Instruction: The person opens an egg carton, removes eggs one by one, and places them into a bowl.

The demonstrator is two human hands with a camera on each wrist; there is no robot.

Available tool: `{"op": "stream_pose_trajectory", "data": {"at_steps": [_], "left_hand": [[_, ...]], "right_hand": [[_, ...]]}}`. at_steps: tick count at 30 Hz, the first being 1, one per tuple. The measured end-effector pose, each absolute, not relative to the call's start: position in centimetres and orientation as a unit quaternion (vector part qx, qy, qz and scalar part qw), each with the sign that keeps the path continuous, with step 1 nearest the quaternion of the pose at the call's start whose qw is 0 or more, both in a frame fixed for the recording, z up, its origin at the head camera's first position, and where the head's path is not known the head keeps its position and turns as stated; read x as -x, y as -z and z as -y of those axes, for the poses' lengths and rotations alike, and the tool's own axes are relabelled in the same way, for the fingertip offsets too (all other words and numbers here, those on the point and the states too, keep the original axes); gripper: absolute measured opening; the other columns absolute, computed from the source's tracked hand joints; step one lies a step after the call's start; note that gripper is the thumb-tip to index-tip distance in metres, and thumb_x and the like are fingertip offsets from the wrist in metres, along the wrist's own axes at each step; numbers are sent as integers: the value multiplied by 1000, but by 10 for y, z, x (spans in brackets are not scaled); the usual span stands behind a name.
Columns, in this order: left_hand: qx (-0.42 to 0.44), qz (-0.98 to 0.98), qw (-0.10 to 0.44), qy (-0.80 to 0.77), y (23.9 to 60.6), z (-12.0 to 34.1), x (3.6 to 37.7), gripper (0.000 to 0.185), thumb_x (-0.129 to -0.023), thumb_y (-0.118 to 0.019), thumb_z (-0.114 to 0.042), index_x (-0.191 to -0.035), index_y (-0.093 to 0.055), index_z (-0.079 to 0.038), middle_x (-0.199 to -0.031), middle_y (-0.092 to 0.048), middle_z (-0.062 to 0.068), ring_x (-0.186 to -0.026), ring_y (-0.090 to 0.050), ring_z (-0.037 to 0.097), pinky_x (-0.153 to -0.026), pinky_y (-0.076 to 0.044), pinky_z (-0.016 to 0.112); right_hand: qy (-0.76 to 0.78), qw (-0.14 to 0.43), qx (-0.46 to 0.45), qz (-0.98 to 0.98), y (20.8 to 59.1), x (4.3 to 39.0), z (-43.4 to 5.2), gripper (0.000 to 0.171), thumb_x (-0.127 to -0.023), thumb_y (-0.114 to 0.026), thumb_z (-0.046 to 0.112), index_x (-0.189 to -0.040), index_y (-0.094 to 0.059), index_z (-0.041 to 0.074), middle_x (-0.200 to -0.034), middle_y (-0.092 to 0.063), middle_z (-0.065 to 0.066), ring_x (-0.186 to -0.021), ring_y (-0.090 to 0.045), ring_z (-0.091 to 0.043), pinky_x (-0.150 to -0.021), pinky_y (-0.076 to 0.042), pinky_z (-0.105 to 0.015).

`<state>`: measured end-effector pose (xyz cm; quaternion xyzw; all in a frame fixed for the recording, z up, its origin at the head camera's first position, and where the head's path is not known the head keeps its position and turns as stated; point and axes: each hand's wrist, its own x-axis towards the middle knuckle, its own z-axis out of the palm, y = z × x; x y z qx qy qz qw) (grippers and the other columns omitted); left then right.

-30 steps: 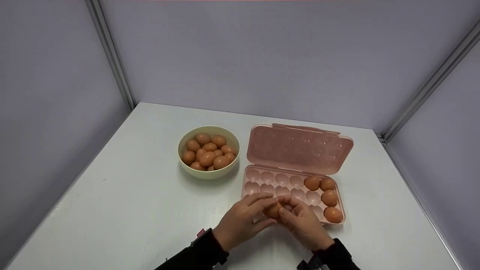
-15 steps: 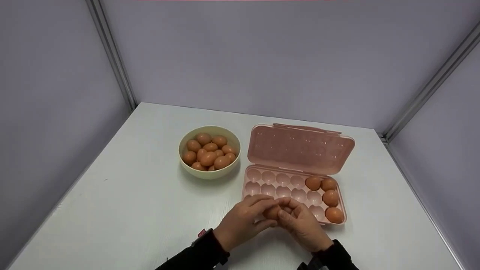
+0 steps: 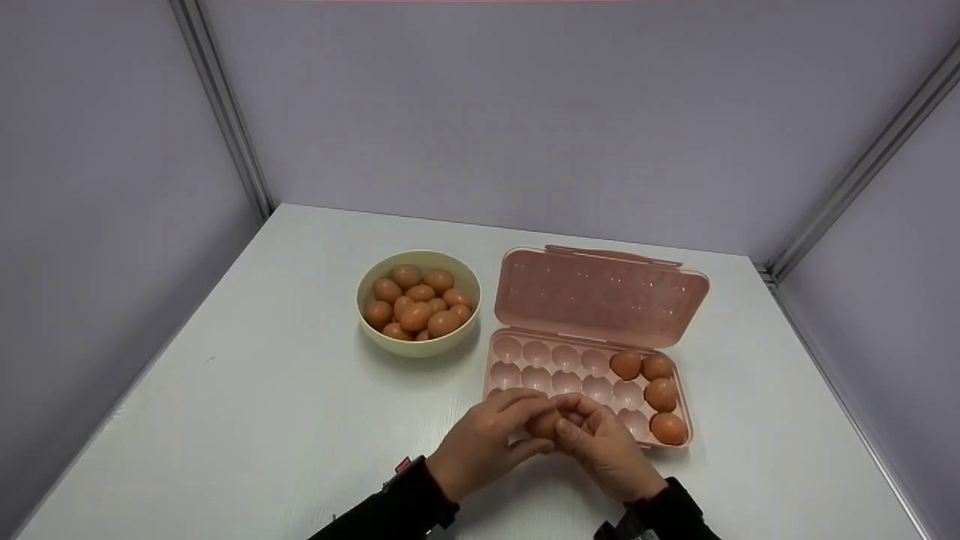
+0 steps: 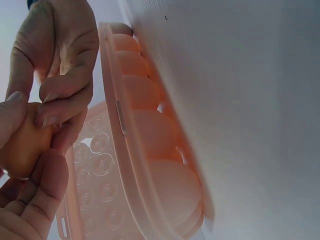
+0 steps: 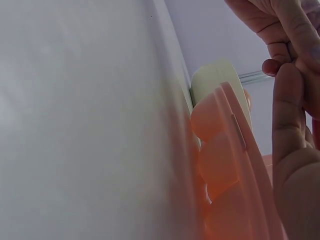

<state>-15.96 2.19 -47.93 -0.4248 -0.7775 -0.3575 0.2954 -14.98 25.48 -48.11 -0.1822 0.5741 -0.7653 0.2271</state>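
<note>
**One brown egg held between both hands at the carton's near edge**

A brown egg (image 3: 545,424) is pinched between the curled fingers of the left hand (image 3: 484,442) and the right hand (image 3: 604,450), just above the near edge of the pink egg carton (image 3: 525,360). The carton's lid (image 3: 596,296) is stood open. Four eggs (image 3: 646,394) are seated in the carton's right-hand cups. A cream bowl of eggs (image 3: 418,303) is set on the white table (image 3: 262,405), to the carton's left.

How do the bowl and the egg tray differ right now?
The bowl is round, cream and heaped with eggs; the egg tray is rectangular, pink and hinged open, with only four eggs, all at its right end. The bowl stands apart from the hands; the tray's near edge lies under them. Both rest on the table.
</note>
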Motion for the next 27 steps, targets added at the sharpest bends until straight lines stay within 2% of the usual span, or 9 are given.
{"op": "stream_pose_trajectory", "data": {"at_steps": [8,16,22,27], "left_hand": [[423,778,288,366,478,-21,158,46,-89,-88,-28,-129,-71,-13,-125,-71,2,-109,-72,14,-92,-60,22],[414,777,279,384,470,-16,163,44,-89,-88,-22,-128,-71,-11,-126,-73,3,-115,-73,13,-98,-58,20],[351,778,318,413,453,9,180,46,-87,-90,-17,-129,-71,-11,-128,-73,6,-107,-73,13,-90,-61,20],[268,792,352,420,441,41,214,48,-86,-91,-17,-129,-71,-8,-126,-74,8,-106,-71,18,-84,-62,28]], "right_hand": [[761,226,187,-578,482,150,-255,24,-114,-49,12,-136,-59,14,-132,-72,1,-119,-70,-11,-99,-59,-27],[758,216,188,-586,480,149,-257,27,-114,-48,11,-138,-58,12,-131,-72,0,-115,-72,-12,-100,-60,-30],[763,215,188,-579,481,149,-256,24,-114,-49,12,-135,-60,13,-132,-72,-2,-114,-73,-14,-99,-60,-31],[762,209,199,-579,483,150,-257,25,-113,-47,9,-134,-60,11,-131,-72,-3,-114,-73,-15,-99,-60,-31]]}}
